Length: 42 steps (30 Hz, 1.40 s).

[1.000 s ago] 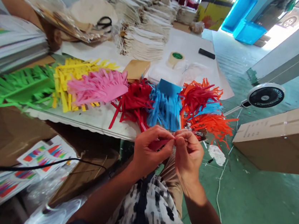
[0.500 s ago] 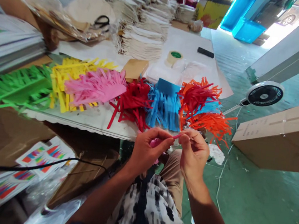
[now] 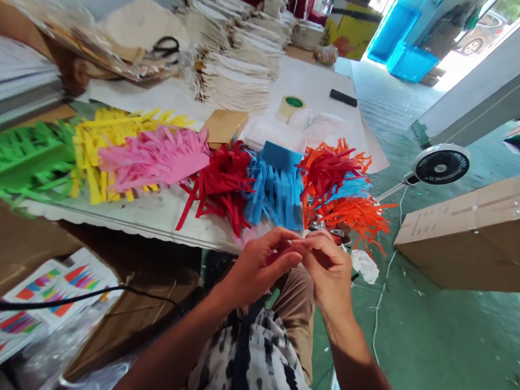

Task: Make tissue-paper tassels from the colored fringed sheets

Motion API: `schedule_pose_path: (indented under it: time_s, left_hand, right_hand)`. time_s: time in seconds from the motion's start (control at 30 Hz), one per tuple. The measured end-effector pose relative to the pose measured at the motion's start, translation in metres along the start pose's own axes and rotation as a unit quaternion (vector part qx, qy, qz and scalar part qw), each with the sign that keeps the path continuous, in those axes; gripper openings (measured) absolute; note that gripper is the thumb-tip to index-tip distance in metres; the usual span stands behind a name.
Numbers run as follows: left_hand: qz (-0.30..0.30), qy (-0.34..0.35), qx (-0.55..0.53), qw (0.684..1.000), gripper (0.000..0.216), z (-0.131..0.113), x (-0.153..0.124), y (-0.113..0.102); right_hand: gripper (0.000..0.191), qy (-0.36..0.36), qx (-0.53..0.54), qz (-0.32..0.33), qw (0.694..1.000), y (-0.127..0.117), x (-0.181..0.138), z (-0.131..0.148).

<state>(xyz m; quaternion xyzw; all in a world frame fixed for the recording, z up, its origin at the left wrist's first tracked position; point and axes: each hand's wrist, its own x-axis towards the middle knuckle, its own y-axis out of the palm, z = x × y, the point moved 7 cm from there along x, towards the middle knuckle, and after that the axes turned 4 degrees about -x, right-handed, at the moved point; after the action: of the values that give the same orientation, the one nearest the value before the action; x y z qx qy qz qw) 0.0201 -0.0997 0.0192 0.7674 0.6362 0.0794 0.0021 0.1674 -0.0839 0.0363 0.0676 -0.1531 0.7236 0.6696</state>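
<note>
My left hand (image 3: pixel 258 267) and my right hand (image 3: pixel 329 268) meet at the fingertips, just off the table's front edge. Both are closed in a pinch on a pink fringed strip (image 3: pixel 274 257), mostly hidden by the left fingers. Pale pink material (image 3: pixel 252 234) shows behind the left hand. Across the front of the table lie fringed bundles: green (image 3: pixel 20 158), yellow (image 3: pixel 86 159), pink (image 3: pixel 156 155), dark red (image 3: pixel 226 182), blue (image 3: pixel 275 190) and orange (image 3: pixel 352 213). The blue and dark red bundles are closest to my hands.
Behind the bundles are a tape roll (image 3: pixel 292 108), a black phone-like object (image 3: pixel 343 98), scissors (image 3: pixel 166 48) and stacked white bundles (image 3: pixel 238 80). A small fan (image 3: pixel 442 164) and a cardboard box (image 3: pixel 467 225) stand right. Printed sheets (image 3: pixel 56 287) lie in an open box lower left.
My fingertips have drawn together, and the pink strip that showed between them is now mostly covered. The view has shifted slightly, moving the table leftward in the picture.
</note>
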Motion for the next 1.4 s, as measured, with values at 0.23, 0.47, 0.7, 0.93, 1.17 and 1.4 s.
schedule_pose_path:
  time_s: [0.23, 0.47, 0.7, 0.93, 1.17, 1.4]
  left_hand:
    - [0.063, -0.005, 0.035, 0.997, 0.042, 0.002, -0.006, 0.009]
    - [0.03, -0.029, 0.004, 0.999, 0.042, 0.014, -0.011, -0.001]
    - [0.032, -0.021, 0.065, 0.997, 0.044, 0.01, -0.001, -0.011]
    - [-0.073, -0.012, 0.253, 0.965, 0.023, 0.002, 0.011, -0.077]
    - [-0.363, 0.059, 0.486, 0.793, 0.006, -0.027, 0.0, -0.18]
    - [-0.398, 0.002, 0.592, 0.701, 0.019, -0.01, 0.001, -0.231]
  right_hand:
    - [0.01, 0.025, 0.04, -0.061, 0.997, -0.02, 0.002, 0.0]
    - [0.022, 0.087, 0.074, 0.048, 0.992, 0.007, 0.0, -0.013]
    - [0.028, 0.041, -0.01, 0.08, 0.996, 0.01, 0.037, 0.003]
    - [0.028, -0.203, -0.085, -0.178, 0.959, -0.022, 0.13, 0.046]
    - [0.037, -0.329, -0.495, 0.051, 0.803, 0.032, 0.153, -0.001]
    - [0.031, -0.314, -0.525, 0.145, 0.777, 0.132, 0.138, -0.009]
